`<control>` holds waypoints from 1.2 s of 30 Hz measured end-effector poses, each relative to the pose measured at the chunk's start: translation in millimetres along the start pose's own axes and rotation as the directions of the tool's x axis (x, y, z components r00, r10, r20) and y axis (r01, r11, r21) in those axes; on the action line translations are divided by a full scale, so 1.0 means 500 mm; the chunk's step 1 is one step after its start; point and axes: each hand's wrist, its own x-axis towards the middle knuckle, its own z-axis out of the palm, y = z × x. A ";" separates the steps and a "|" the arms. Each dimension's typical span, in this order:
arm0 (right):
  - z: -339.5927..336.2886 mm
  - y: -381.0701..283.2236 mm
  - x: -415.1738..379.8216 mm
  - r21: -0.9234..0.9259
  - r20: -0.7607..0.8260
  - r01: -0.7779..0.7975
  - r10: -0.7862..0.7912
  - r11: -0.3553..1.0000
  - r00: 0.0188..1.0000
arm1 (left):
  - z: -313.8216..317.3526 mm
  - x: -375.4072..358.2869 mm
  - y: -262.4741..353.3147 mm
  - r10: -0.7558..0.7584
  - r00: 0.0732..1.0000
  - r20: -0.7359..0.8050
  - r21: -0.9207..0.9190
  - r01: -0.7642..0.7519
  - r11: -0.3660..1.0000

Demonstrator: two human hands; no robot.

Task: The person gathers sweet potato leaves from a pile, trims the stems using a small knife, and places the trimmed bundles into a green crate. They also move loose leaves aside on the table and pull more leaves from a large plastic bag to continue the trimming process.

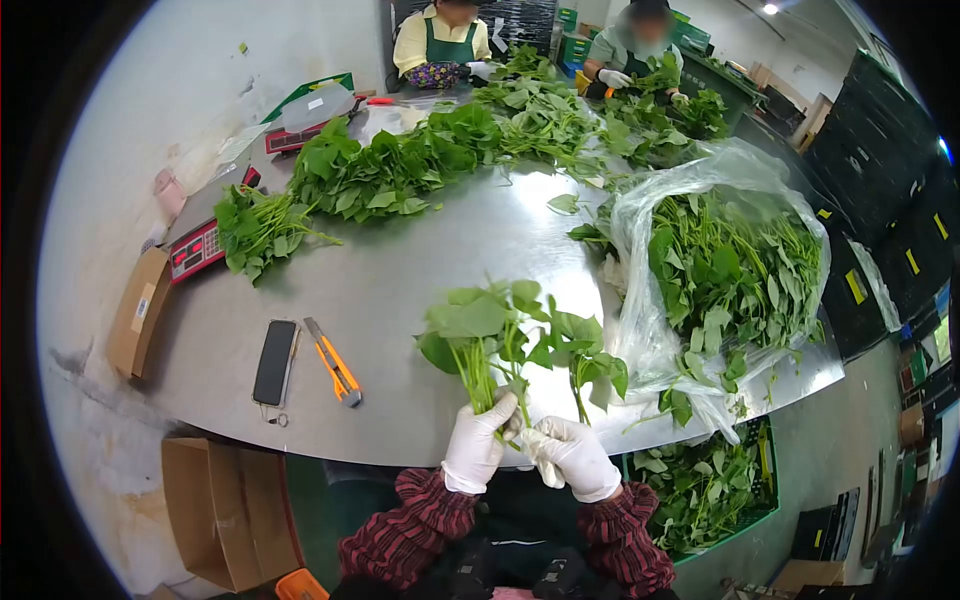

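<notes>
My left hand (476,446), in a white glove, is closed round the stems of a small bunch of leafy greens (470,330). Just beside it, my right hand (572,456), gloved too, pinches the stems of a few more leafy sprigs (588,352). Both hands are close together over the table's near edge, and the leaves point away from me. To the right, a clear plastic bag (640,240) lies open, with a big heap of stemmed greens (735,265) inside it. The lower ends of the held stems are partly hidden by my fingers.
On the metal table (400,270) lie a phone (275,362) and an orange utility knife (333,365). Piled greens (400,165) stretch along the far side, near a red scale (197,250). Two people work at the back. A green crate (710,490) of greens stands below right.
</notes>
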 end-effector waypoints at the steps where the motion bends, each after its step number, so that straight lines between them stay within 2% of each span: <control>1: -0.004 0.005 0.001 0.061 0.089 -0.037 0.032 0.997 0.996 | 0.003 -0.004 0.004 0.001 1.000 0.000 0.000 -0.001 1.000; 3: -0.008 0.011 0.001 0.092 0.123 -0.066 0.055 0.994 0.991 | 0.013 -0.016 0.014 -0.061 0.998 -0.005 0.102 0.061 0.993; 6: 0.001 0.010 0.006 -0.008 0.058 -0.017 0.017 1.000 0.998 | 0.007 -0.023 0.013 -0.049 0.999 0.005 0.147 0.048 0.988; 8: 0.016 -0.007 0.014 -0.040 -0.192 0.176 -0.180 0.984 0.965 | 0.010 -0.030 0.007 -0.039 0.999 0.006 0.209 0.036 0.977; 9: 0.015 -0.011 0.017 -0.040 -0.196 0.176 -0.181 0.984 0.964 | 0.011 -0.032 0.003 -0.026 1.000 0.009 0.271 0.023 0.962; 11: 0.011 -0.014 0.023 -0.165 -0.269 0.170 -0.210 0.971 0.940 | 0.014 -0.035 -0.011 -0.036 0.999 0.021 0.311 0.027 0.950; 12: 0.017 -0.008 0.028 0.011 -0.260 0.269 -0.257 0.963 0.931 | 0.015 -0.036 -0.017 -0.040 0.999 0.029 0.349 0.027 0.937; 13: 0.021 -0.006 0.027 0.010 -0.263 0.271 -0.259 0.962 0.929 | 0.016 -0.036 -0.022 -0.041 0.999 0.033 0.350 0.027 0.937; 15: 0.028 0.001 0.022 0.108 -0.303 0.384 -0.337 0.917 0.891 | 0.015 -0.036 -0.030 -0.068 0.997 0.025 0.203 0.062 0.977; 16: 0.030 0.006 0.026 0.027 -0.318 0.421 -0.392 0.907 0.863 | 0.011 -0.034 -0.037 -0.067 0.998 0.023 0.202 0.061 0.978; 17: 0.032 0.008 0.024 0.027 -0.315 0.420 -0.391 0.907 0.865 | 0.004 -0.031 -0.046 -0.094 0.993 0.070 0.117 0.085 0.989; 18: 0.038 0.007 0.017 0.169 -0.338 0.389 -0.317 0.906 0.886 | 0.000 -0.029 -0.052 -0.117 0.986 0.119 0.034 0.114 0.993; 19: 0.043 0.003 0.012 0.307 -0.351 0.354 -0.240 0.883 0.905 | -0.002 -0.030 -0.055 -0.118 0.986 0.117 0.035 0.115 0.993; 20: 0.044 0.005 0.011 0.308 -0.353 0.353 -0.239 0.883 0.905 | -0.002 -0.032 -0.058 -0.135 0.981 0.139 -0.033 0.141 0.989; 22: 0.041 0.009 0.011 0.247 -0.378 0.361 -0.253 0.899 0.890 | 0.011 -0.034 -0.058 -0.151 0.974 0.166 -0.100 0.169 0.980; 23: 0.035 0.017 0.013 0.246 -0.380 0.362 -0.254 0.899 0.889 | 0.028 -0.039 -0.049 -0.146 0.982 0.122 -0.116 0.160 0.980; 25: 0.017 0.035 0.016 0.144 -0.303 0.327 -0.274 0.934 0.913 | 0.023 -0.037 -0.048 -0.140 0.987 0.078 -0.132 0.150 0.980; 27: 0.015 0.020 0.006 0.137 -0.264 0.309 -0.266 0.941 0.927 | -0.020 -0.027 -0.055 -0.151 0.979 0.137 0.071 0.143 0.987; 28: 0.014 0.021 0.004 0.064 -0.242 0.267 -0.245 0.961 0.939 | -0.009 -0.033 -0.042 -0.122 0.991 0.061 0.163 0.111 0.980; 29: 0.012 0.021 0.002 -0.010 -0.221 0.224 -0.221 0.974 0.950 | -0.004 -0.034 -0.034 -0.123 0.991 0.061 0.163 0.111 0.980; 30: 0.009 0.028 0.001 -0.088 -0.210 0.248 -0.262 0.965 0.942 | -0.002 -0.034 -0.026 -0.115 0.992 0.053 0.215 0.101 0.971; 34: 0.002 0.052 0.002 -0.134 -0.209 0.246 -0.270 0.960 0.940 | 0.002 -0.036 -0.012 -0.066 0.997 0.032 0.338 0.052 0.940; 36: -0.016 0.090 0.023 -0.332 -0.165 0.369 -0.439 0.868 0.883 | 0.016 -0.042 -0.005 -0.034 0.999 0.037 0.392 0.017 0.920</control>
